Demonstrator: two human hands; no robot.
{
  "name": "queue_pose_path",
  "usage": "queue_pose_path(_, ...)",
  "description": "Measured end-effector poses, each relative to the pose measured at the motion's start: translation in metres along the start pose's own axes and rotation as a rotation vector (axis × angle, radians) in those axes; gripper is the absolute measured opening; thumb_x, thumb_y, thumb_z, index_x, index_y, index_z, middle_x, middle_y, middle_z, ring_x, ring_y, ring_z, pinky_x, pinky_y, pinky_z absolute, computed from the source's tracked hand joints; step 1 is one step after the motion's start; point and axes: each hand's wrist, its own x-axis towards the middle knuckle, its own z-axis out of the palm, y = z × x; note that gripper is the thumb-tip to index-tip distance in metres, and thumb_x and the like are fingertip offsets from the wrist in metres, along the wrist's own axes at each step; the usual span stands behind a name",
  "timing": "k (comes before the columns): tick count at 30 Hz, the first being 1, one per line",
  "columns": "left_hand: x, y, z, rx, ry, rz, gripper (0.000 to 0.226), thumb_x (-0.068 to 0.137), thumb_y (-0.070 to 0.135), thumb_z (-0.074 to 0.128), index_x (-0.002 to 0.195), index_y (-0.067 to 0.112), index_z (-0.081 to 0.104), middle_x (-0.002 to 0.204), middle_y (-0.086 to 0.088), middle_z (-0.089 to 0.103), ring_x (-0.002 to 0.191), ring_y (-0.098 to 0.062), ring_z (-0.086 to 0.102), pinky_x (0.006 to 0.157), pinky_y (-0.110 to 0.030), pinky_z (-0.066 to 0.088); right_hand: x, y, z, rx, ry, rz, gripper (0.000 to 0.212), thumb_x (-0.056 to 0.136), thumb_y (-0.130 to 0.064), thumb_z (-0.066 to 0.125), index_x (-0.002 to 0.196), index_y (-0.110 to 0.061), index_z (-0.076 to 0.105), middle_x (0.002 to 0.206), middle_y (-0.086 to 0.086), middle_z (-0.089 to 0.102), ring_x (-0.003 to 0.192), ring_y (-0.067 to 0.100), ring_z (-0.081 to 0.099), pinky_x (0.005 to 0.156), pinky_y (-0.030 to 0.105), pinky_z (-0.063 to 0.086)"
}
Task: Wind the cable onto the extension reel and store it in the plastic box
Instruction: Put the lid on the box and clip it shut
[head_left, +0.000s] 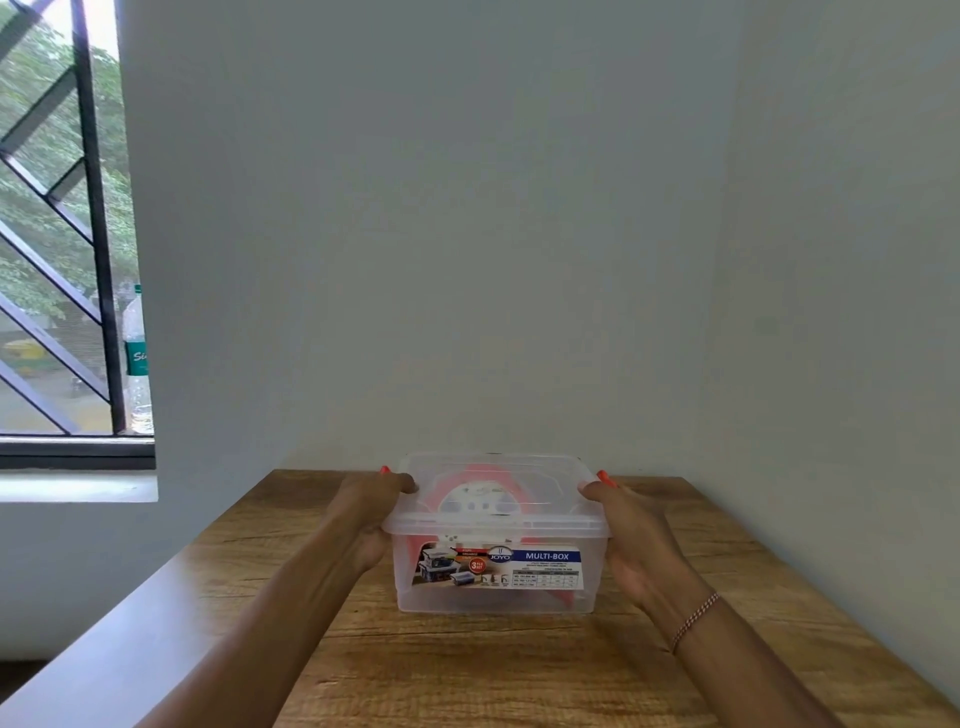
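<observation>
A clear plastic box (498, 597) with a "MULTI-BOX" label stands on the wooden table (467, 665), its transparent lid (524, 467) resting on top. Through the lid and walls I see the red and white extension reel (480, 499) lying inside. My left hand (371, 512) grips the box's left side, thumb on the lid edge beside an orange latch. On the opposite side my right hand (631, 535) holds the right rim the same way, next to the other orange latch. The cable itself is not separately visible.
The table stands in a corner, with a grey wall right behind the box and another wall along its right edge. A window with a black grille (57, 249) is at the left, and a water bottle (136, 364) stands on its sill.
</observation>
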Motion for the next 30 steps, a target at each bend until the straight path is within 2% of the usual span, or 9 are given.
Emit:
queue_pose_path(6, -0.001, 0.0, 0.001, 0.053, 0.009, 0.012, 0.011, 0.09, -0.006, 0.055, 0.098, 0.001, 0.054, 0.102, -0.023, 0.065, 0.085, -0.039, 0.067, 0.062, -0.047, 0.058, 0.001, -0.002, 0.002, -0.052, 0.008, 0.001, 0.02, 0.088, -0.007, 0.061, 0.108, -0.008, 0.06, 0.092, 0.017, 0.071, 0.064, 0.029, 0.071, 0.051, 0.036, 0.055)
queue_pose_path(10, 0.001, 0.001, 0.0, 0.05, 0.013, 0.042, 0.014, 0.089, -0.008, 0.056, 0.098, 0.003, 0.052, 0.1, -0.021, 0.063, 0.087, -0.038, 0.067, 0.072, -0.051, 0.059, 0.003, -0.003, 0.003, -0.128, 0.018, -0.015, 0.014, 0.09, -0.009, 0.059, 0.104, -0.012, 0.06, 0.093, 0.016, 0.07, 0.064, 0.028, 0.071, 0.053, 0.038, 0.056)
queue_pose_path(12, -0.001, 0.001, 0.0, 0.082, 0.025, 0.075, 0.012, 0.089, -0.008, 0.056, 0.097, 0.002, 0.055, 0.097, -0.02, 0.065, 0.086, -0.037, 0.067, 0.071, -0.048, 0.059, 0.004, -0.002, 0.003, -0.182, 0.032, -0.048, 0.009, 0.091, -0.011, 0.058, 0.098, -0.016, 0.061, 0.091, 0.013, 0.07, 0.065, 0.028, 0.071, 0.056, 0.04, 0.058)
queue_pose_path(16, -0.004, 0.002, 0.001, 0.248, 0.069, 0.209, 0.015, 0.089, -0.006, 0.057, 0.085, 0.003, 0.067, 0.081, -0.015, 0.07, 0.065, -0.026, 0.068, 0.043, -0.025, 0.052, 0.002, -0.002, 0.003, -0.408, 0.024, -0.18, 0.018, 0.094, -0.016, 0.051, 0.09, -0.023, 0.067, 0.087, 0.007, 0.073, 0.075, 0.027, 0.071, 0.071, 0.051, 0.058)
queue_pose_path(19, -0.005, 0.002, 0.002, 0.277, 0.074, 0.233, 0.013, 0.089, -0.005, 0.057, 0.087, 0.0, 0.068, 0.075, -0.014, 0.069, 0.053, -0.018, 0.065, 0.037, -0.019, 0.047, 0.0, -0.002, 0.002, -0.411, 0.024, -0.199, 0.022, 0.094, -0.016, 0.052, 0.081, -0.022, 0.069, 0.081, 0.005, 0.074, 0.072, 0.026, 0.072, 0.071, 0.052, 0.058)
queue_pose_path(22, -0.006, 0.001, 0.002, 0.293, 0.069, 0.246, 0.014, 0.089, -0.005, 0.056, 0.089, 0.002, 0.069, 0.076, -0.013, 0.069, 0.052, -0.017, 0.067, 0.04, -0.02, 0.049, -0.003, -0.002, 0.003, -0.432, 0.031, -0.216, 0.023, 0.094, -0.017, 0.05, 0.082, -0.023, 0.069, 0.079, 0.004, 0.074, 0.071, 0.025, 0.071, 0.07, 0.053, 0.058)
queue_pose_path(26, -0.005, -0.003, 0.001, 0.253, 0.066, 0.249, 0.019, 0.089, -0.004, 0.056, 0.081, 0.009, 0.068, 0.084, -0.017, 0.072, 0.072, -0.031, 0.07, 0.063, -0.037, 0.06, -0.005, -0.002, 0.003, -0.461, 0.03, -0.236, 0.024, 0.094, -0.018, 0.05, 0.078, -0.022, 0.068, 0.073, -0.001, 0.073, 0.067, 0.02, 0.071, 0.069, 0.051, 0.059)
queue_pose_path(28, -0.006, -0.005, 0.002, 0.239, 0.065, 0.264, 0.022, 0.09, 0.0, 0.057, 0.076, 0.015, 0.064, 0.081, -0.012, 0.07, 0.068, -0.027, 0.068, 0.06, -0.035, 0.06, -0.006, -0.002, 0.003, -0.444, 0.029, -0.241, 0.026, 0.094, -0.02, 0.051, 0.073, -0.024, 0.066, 0.07, -0.007, 0.072, 0.065, 0.016, 0.07, 0.07, 0.048, 0.059)
queue_pose_path(30, -0.009, -0.005, 0.004, 0.26, 0.069, 0.277, 0.013, 0.09, 0.008, 0.06, 0.08, 0.016, 0.063, 0.079, -0.004, 0.066, 0.066, -0.021, 0.065, 0.049, -0.028, 0.055, -0.006, -0.001, 0.003, -0.43, 0.036, -0.249, 0.02, 0.094, -0.024, 0.052, 0.081, -0.025, 0.068, 0.073, -0.009, 0.071, 0.069, 0.014, 0.07, 0.073, 0.046, 0.059)
